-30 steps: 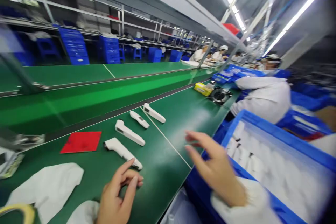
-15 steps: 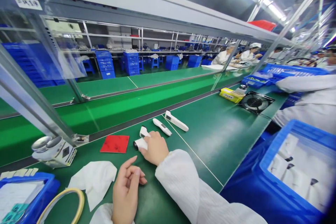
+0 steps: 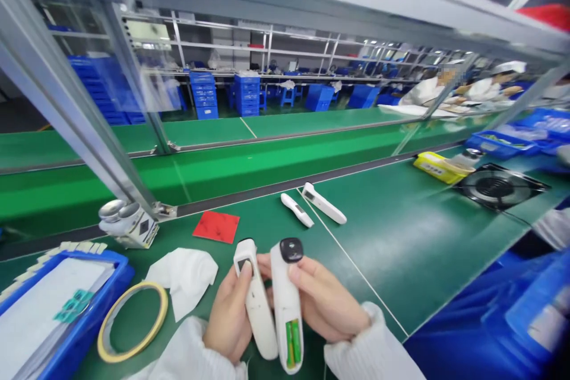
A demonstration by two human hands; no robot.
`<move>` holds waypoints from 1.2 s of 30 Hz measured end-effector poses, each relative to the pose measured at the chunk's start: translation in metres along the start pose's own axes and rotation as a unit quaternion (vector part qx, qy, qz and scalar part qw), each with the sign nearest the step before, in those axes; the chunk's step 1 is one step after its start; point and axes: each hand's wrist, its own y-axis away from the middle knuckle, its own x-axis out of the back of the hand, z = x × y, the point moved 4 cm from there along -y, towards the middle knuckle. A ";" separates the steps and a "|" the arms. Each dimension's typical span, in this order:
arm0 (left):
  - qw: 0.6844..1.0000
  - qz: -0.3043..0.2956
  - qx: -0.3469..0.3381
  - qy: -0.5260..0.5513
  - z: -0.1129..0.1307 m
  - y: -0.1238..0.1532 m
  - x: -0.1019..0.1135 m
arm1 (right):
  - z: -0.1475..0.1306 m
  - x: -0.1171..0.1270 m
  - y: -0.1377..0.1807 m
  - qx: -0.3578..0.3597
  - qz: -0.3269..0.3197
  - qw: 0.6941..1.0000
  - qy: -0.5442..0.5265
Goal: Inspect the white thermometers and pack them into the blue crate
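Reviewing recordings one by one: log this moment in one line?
Left hand: white thermometer | Right hand: second white thermometer, green batteries exposed

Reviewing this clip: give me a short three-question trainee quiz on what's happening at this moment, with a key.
1. Which hand holds the white device with its back open, showing green batteries?
2. True or false: the roll of yellow tape sits inside the blue tray.
3. How many white devices lie on the green mat, not counting those held?

Key:
1. The right hand.
2. False: it lies beside the tray, on the mat.
3. Two: a slimmer device and a longer device.
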 end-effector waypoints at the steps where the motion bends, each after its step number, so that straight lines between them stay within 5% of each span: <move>1: 1.000 -0.003 -0.009 -0.003 0.003 0.001 0.001 | -0.001 0.003 0.004 0.008 0.047 0.999 -0.025; 5: 0.992 -0.022 -0.052 -0.113 0.017 0.003 0.008 | -0.001 0.016 0.013 0.017 0.196 0.980 -0.039; 12: 0.954 -0.080 -0.070 -0.281 0.027 0.013 0.003 | 0.021 0.004 0.015 -0.102 0.161 0.959 -0.210; 18: 0.965 -0.099 -0.025 -0.240 0.023 0.016 0.000 | 0.017 -0.009 0.023 -0.004 0.157 0.979 -0.130; 23: 0.956 -0.079 -0.070 -0.274 0.027 0.015 0.005 | 0.018 0.000 0.029 0.059 0.205 0.976 0.043; 28: 0.891 -0.052 -0.212 -0.398 0.035 0.021 0.006 | 0.005 -0.010 0.035 0.194 0.179 0.912 0.314; 36: 0.839 -0.093 -0.314 -0.436 0.041 0.029 -0.003 | 0.000 -0.015 0.040 0.252 0.162 0.875 0.380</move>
